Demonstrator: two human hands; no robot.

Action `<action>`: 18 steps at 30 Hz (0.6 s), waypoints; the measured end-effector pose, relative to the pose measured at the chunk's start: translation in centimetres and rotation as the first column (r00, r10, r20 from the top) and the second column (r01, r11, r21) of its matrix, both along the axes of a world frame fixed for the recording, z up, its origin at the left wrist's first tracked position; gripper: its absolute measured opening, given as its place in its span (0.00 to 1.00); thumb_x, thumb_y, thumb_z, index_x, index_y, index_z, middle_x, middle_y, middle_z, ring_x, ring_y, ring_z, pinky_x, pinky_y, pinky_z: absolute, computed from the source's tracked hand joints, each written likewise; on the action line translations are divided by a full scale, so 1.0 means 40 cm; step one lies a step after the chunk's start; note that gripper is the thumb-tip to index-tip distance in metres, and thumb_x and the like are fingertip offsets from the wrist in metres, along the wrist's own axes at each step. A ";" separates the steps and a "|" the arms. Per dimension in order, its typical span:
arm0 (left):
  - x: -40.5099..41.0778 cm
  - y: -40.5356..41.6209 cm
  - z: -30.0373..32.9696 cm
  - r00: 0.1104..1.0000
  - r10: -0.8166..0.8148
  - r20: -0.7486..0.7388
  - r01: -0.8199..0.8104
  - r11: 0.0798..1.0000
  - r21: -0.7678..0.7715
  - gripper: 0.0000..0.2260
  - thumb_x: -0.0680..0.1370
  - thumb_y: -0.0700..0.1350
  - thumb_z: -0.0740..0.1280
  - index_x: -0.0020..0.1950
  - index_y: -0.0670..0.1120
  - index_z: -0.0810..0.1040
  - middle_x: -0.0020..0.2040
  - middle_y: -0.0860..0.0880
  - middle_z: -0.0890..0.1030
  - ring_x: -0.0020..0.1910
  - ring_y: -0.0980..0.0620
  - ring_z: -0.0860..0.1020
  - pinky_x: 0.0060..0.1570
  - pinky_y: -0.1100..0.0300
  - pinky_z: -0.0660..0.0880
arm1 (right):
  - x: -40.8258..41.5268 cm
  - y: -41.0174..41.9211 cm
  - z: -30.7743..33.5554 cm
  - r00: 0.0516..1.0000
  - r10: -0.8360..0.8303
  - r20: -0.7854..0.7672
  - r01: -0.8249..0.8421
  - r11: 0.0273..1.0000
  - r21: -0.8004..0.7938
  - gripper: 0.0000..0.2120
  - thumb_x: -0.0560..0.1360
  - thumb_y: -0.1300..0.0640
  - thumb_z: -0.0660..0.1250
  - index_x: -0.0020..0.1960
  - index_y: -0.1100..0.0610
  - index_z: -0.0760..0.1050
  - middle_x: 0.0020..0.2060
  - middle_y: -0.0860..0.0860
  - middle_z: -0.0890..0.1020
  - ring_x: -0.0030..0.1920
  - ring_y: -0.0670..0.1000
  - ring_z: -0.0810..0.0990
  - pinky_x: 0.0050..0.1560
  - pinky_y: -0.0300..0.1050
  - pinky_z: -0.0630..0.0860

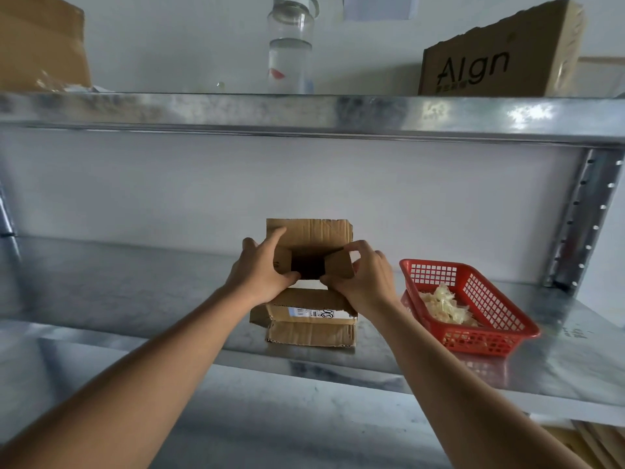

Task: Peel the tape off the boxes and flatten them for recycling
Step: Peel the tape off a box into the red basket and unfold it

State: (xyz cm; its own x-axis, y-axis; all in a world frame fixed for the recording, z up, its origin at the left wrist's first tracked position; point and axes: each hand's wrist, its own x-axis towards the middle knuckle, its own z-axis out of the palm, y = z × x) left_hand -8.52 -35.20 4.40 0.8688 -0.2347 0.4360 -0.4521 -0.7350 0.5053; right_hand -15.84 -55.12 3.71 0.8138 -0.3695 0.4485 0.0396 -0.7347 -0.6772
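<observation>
A small brown cardboard box (311, 231) is held up over the metal shelf (135, 292), its open end facing me and its flaps spread. My left hand (262, 265) grips its left side, thumb at the lower edge. My right hand (363, 279) pinches the right flap and the lower edge. Under the held box lies a flattened cardboard box (311, 328) with a white shipping label. A red plastic basket (473, 309) to the right holds a heap of crumpled peeled tape (446, 306).
An upper shelf beam (304, 113) runs across above my hands. On it stand a clear bottle (291, 49), a brown box printed "AIgn" (497, 59) and another box (40, 45) at the left. A perforated upright post (581, 218) stands at the right.
</observation>
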 end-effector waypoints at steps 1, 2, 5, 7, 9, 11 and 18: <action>-0.004 -0.003 -0.002 1.000 0.006 0.016 -0.006 1.000 0.000 0.42 0.71 0.57 0.75 0.79 0.67 0.56 0.57 0.48 0.67 0.42 0.49 0.74 0.42 0.57 0.72 | -0.002 0.003 0.000 1.000 -0.018 0.003 0.018 0.999 -0.030 0.36 0.64 0.43 0.83 0.65 0.45 0.70 0.54 0.49 0.72 0.51 0.51 0.75 0.46 0.47 0.75; -0.007 -0.006 -0.004 1.000 0.008 0.030 -0.007 1.000 -0.007 0.41 0.71 0.56 0.74 0.78 0.68 0.56 0.55 0.49 0.66 0.41 0.51 0.73 0.39 0.59 0.69 | -0.003 0.006 0.001 1.000 -0.027 0.005 0.028 0.998 -0.049 0.38 0.62 0.42 0.84 0.65 0.46 0.68 0.53 0.49 0.71 0.49 0.51 0.74 0.46 0.47 0.75; -0.019 -0.011 -0.003 0.999 0.004 0.054 0.000 0.998 -0.069 0.35 0.73 0.59 0.68 0.76 0.71 0.55 0.52 0.53 0.66 0.42 0.55 0.74 0.37 0.64 0.66 | -0.008 0.015 0.005 0.999 -0.039 -0.011 0.038 0.996 -0.078 0.44 0.59 0.41 0.85 0.66 0.46 0.64 0.54 0.49 0.68 0.49 0.53 0.74 0.48 0.54 0.81; -0.024 -0.014 -0.001 0.998 -0.017 0.055 0.023 0.994 -0.108 0.29 0.78 0.58 0.62 0.77 0.71 0.56 0.53 0.52 0.67 0.45 0.53 0.76 0.42 0.60 0.71 | -0.010 0.017 0.008 0.999 -0.044 -0.012 0.043 0.995 -0.087 0.44 0.61 0.45 0.85 0.67 0.47 0.61 0.54 0.50 0.66 0.51 0.56 0.76 0.48 0.56 0.83; -0.025 -0.014 0.000 0.996 -0.041 0.085 0.055 0.984 -0.170 0.25 0.83 0.54 0.56 0.80 0.66 0.57 0.55 0.50 0.71 0.51 0.51 0.77 0.51 0.55 0.73 | -0.010 0.015 0.009 0.999 -0.045 -0.011 0.044 0.995 -0.091 0.44 0.63 0.50 0.84 0.69 0.48 0.59 0.54 0.51 0.64 0.52 0.58 0.76 0.48 0.57 0.84; -0.024 -0.012 0.001 0.991 -0.038 0.129 0.071 0.964 -0.258 0.24 0.86 0.49 0.54 0.82 0.60 0.59 0.61 0.47 0.74 0.58 0.52 0.76 0.58 0.57 0.70 | -0.011 0.011 0.008 1.000 -0.027 0.010 0.028 0.997 -0.068 0.43 0.64 0.50 0.82 0.70 0.48 0.59 0.54 0.50 0.63 0.50 0.55 0.75 0.45 0.53 0.83; -0.009 0.009 0.005 0.995 0.096 0.035 -0.063 0.842 -0.535 0.28 0.86 0.38 0.56 0.85 0.53 0.53 0.77 0.43 0.70 0.67 0.41 0.77 0.66 0.48 0.76 | -0.044 0.009 -0.001 0.942 0.213 0.261 -0.281 0.924 0.260 0.18 0.76 0.41 0.61 0.64 0.44 0.73 0.50 0.45 0.80 0.48 0.46 0.82 0.45 0.50 0.85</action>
State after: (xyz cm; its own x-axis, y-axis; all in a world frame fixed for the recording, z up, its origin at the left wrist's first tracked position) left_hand -8.87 -34.85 4.58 0.8436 0.1173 0.5241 -0.4446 -0.3949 0.8040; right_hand -17.60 -54.77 3.67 0.7867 -0.3110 0.5333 0.3693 -0.4551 -0.8103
